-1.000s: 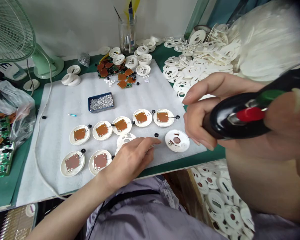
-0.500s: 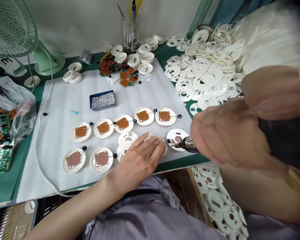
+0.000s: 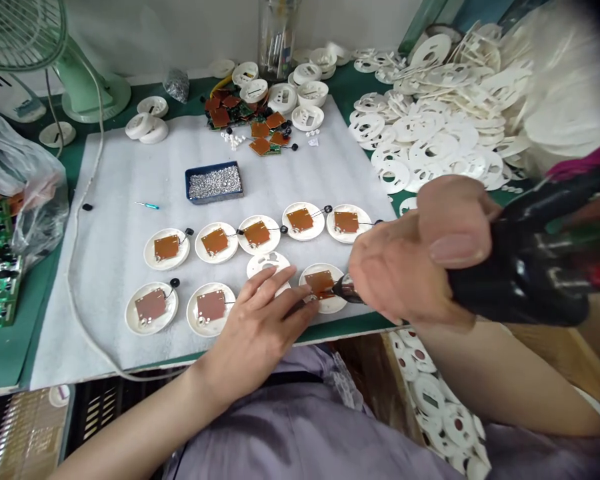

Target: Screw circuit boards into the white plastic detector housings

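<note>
Gripping an electric screwdriver [image 3: 515, 267], the right hand [image 3: 405, 260] holds its tip at the circuit board [image 3: 319, 283] in the front row's rightmost white housing [image 3: 330, 308]; the left hand [image 3: 255, 327], fingers loosely spread, rests at that housing's left edge. Seven other housings [image 3: 173, 310] already carry boards, while loose boards [image 3: 220, 118] lie heaped behind, apparently unfitted.
</note>
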